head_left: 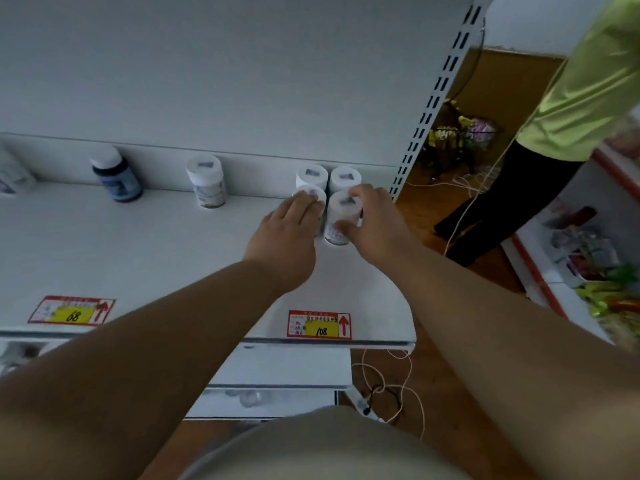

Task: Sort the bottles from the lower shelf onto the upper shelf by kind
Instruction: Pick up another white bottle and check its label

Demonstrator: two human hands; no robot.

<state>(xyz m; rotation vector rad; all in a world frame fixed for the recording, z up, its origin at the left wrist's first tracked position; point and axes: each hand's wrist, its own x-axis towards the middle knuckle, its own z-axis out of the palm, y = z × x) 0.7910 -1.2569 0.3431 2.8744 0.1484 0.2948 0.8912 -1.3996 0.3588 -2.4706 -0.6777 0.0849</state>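
At the right end of the upper shelf [138, 258] we have both hands on a tight block of four white bottles; our left hand [287, 233] lies over the front left bottle [313, 195], fingers fairly straight across its cap and side, though whether they close round it we cannot tell; our right hand [372, 220] has its grip clamped on the front right bottle [343, 216], thumb on the near side and fingers curled over the far side.

Just beyond the grip stand the two back bottles [311, 174], touching or nearly touching the front pair; well to the left of it stand a lone white bottle [207, 181] and a dark bottle [116, 178], and a further one at the left edge is too blurred to name.

Our worry is the crowding; a push from either hand could knock the back pair against the rear wall or tip a neighbour, since the four stand so close; letting go carelessly might drag the front right bottle askew.

Both arms reach forward, nearly straight, and converge on the block, wrists low over the shelf; what remains on the lower shelf we cannot make out.
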